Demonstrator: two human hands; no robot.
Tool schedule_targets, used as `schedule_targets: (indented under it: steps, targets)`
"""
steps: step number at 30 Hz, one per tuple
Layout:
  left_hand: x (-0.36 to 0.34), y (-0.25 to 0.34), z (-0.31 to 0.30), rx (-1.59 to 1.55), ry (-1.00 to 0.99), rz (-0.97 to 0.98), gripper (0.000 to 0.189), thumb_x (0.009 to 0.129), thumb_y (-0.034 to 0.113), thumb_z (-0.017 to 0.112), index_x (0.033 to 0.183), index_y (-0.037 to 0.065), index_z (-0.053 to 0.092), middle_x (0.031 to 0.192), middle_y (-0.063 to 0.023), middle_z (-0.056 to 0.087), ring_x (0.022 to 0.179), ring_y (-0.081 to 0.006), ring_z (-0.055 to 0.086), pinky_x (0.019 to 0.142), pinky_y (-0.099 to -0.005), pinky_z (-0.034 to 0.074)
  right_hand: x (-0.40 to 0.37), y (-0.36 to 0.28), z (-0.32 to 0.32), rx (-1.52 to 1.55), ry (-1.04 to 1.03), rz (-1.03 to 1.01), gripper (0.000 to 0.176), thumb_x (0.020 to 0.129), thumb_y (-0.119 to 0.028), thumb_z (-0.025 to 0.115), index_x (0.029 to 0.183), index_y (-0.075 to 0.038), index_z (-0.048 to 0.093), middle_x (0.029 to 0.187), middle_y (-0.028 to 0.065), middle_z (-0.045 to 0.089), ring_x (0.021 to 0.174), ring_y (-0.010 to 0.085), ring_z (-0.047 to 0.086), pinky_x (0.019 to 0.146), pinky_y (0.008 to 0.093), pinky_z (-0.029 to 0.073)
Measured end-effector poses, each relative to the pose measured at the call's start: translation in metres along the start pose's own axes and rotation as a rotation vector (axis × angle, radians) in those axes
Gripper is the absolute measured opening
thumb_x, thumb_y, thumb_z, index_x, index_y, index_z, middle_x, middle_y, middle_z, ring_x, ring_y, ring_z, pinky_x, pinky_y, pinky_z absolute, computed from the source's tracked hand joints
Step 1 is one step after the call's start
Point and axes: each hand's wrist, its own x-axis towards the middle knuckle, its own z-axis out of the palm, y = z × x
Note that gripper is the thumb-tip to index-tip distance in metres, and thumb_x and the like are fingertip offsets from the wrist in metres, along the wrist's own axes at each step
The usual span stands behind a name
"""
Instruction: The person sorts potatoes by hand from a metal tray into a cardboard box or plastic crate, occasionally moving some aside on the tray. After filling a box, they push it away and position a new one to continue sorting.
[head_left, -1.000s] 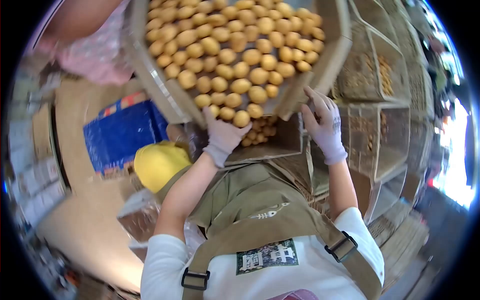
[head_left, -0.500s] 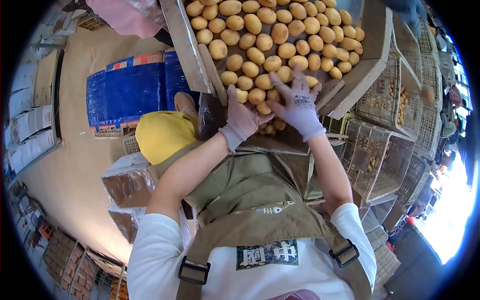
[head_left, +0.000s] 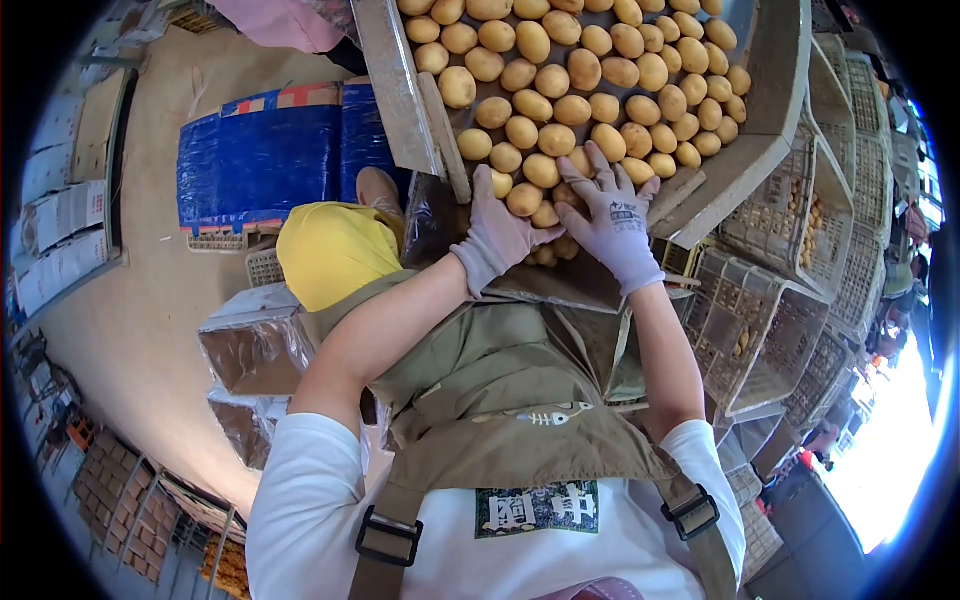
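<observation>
Many smooth yellow potatoes (head_left: 571, 110) lie on a sloping tray with wooden side boards (head_left: 394, 90). At the tray's narrow lower end, my gloved left hand (head_left: 497, 235) rests against the leftmost potatoes, its thumb stretched toward the middle. My gloved right hand (head_left: 613, 215) lies over the potatoes on the other side, fingers spread and touching several of them. A few potatoes sit in the gap between both hands. Below the tray's mouth, more potatoes show in a lined box (head_left: 580, 285), partly hidden by my hands.
Stacked plastic crates (head_left: 735, 325) stand at the right, some with potatoes inside. A blue-wrapped stack (head_left: 262, 165) is on the left floor, near a yellow cloth-like covering (head_left: 338, 258). Plastic-lined cartons (head_left: 255, 345) stand beside my left elbow. Pink clothing of another person (head_left: 285, 22) shows at top left.
The view has shifted, so the tray sits slightly further right and lower. My right fingers have drawn a little closer together over the potatoes; my left hand stays at the left side.
</observation>
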Motion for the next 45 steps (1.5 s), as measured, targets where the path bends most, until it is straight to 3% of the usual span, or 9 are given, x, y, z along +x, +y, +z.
schedule_targets:
  steps: [6,10,13,17,22,28,37,42,45]
  targets:
    - [0.0,0.002,0.002,0.032,-0.033,-0.006,0.096,0.084,0.084,0.036,0.156,0.022,0.023,0.161,-0.0108,0.027,0.144,-0.038,0.033,0.111,-0.0627,0.032,-0.001,-0.001,-0.003,0.059,0.025,-0.002,0.054,0.087,-0.042,0.066,0.139,-0.032,0.058,0.152,0.0156,0.044,0.137,0.0381,0.042,0.109,0.0771,0.008]
    - [0.003,0.002,-0.007,0.033,-0.04,0.004,0.092,0.086,0.08,0.037,0.155,0.021,0.025,0.159,-0.0103,0.03,0.142,-0.038,0.037,0.107,-0.0639,0.038,0.009,-0.002,-0.009,0.206,0.402,0.123,0.053,0.087,-0.041,0.065,0.136,-0.025,0.061,0.147,0.0212,0.046,0.135,0.04,0.042,0.11,0.0684,0.019]
    - [0.004,0.003,-0.008,-0.04,-0.015,-0.011,0.078,0.092,0.069,0.034,0.153,0.02,0.03,0.157,-0.0094,0.035,0.141,-0.0378,0.039,0.105,-0.064,0.041,-0.001,-0.009,-0.004,0.002,0.195,0.032,0.049,0.085,-0.043,0.066,0.13,-0.025,0.065,0.153,0.0194,0.039,0.135,0.0406,0.042,0.111,0.0676,0.02]
    - [-0.005,0.005,0.01,0.028,0.026,0.013,0.073,0.095,0.064,0.034,0.154,0.02,0.03,0.158,-0.0092,0.034,0.142,-0.0387,0.038,0.105,-0.0656,0.042,0.018,0.025,-0.027,0.344,0.425,0.2,0.039,0.084,-0.036,0.069,0.122,-0.024,0.07,0.142,0.0177,0.054,0.125,0.0407,0.053,0.107,0.0524,0.035]
    - [0.001,0.007,-0.002,-0.049,-0.034,-0.011,0.071,0.096,0.062,0.034,0.154,0.021,0.029,0.159,-0.0086,0.031,0.144,-0.0387,0.035,0.105,-0.0693,0.039,0.022,0.006,-0.009,-0.082,0.014,0.154,0.059,0.087,-0.049,0.061,0.144,-0.037,0.052,0.161,0.0163,0.03,0.147,0.0535,0.014,0.115,0.068,0.014]
    - [-0.001,0.007,0.001,-0.076,-0.059,-0.004,0.071,0.096,0.062,0.035,0.153,0.021,0.029,0.159,-0.0089,0.032,0.144,-0.0383,0.034,0.106,-0.0695,0.039,0.015,0.017,-0.004,-0.048,0.038,0.106,0.055,0.085,-0.044,0.064,0.14,-0.039,0.057,0.159,0.0143,0.033,0.147,0.0538,0.016,0.114,0.0695,0.015]
    - [-0.001,0.008,0.001,-0.069,-0.045,-0.01,0.07,0.096,0.061,0.034,0.153,0.021,0.03,0.159,-0.0091,0.032,0.144,-0.0385,0.034,0.104,-0.0697,0.041,0.008,0.023,-0.03,0.599,0.357,0.141,0.039,0.089,-0.013,0.06,0.127,-0.015,0.067,0.133,0.0175,0.06,0.126,0.0404,0.053,0.109,0.048,0.039]
    - [-0.003,0.007,0.008,-0.079,0.001,0.002,0.071,0.096,0.062,0.034,0.154,0.021,0.028,0.159,-0.009,0.031,0.144,-0.0389,0.035,0.104,-0.0703,0.041,-0.006,0.012,-0.033,0.217,0.418,-0.073,0.039,0.084,-0.011,0.064,0.123,-0.012,0.067,0.128,0.0165,0.063,0.117,0.036,0.059,0.102,0.0481,0.044]
    - [0.0,0.008,-0.002,-0.08,-0.038,-0.011,0.072,0.096,0.063,0.035,0.154,0.021,0.028,0.159,-0.0088,0.031,0.144,-0.039,0.034,0.103,-0.0705,0.041,-0.017,0.012,-0.02,0.179,0.123,-0.054,0.038,0.083,-0.014,0.065,0.122,-0.015,0.067,0.129,0.0168,0.062,0.116,0.0368,0.06,0.102,0.0494,0.043]
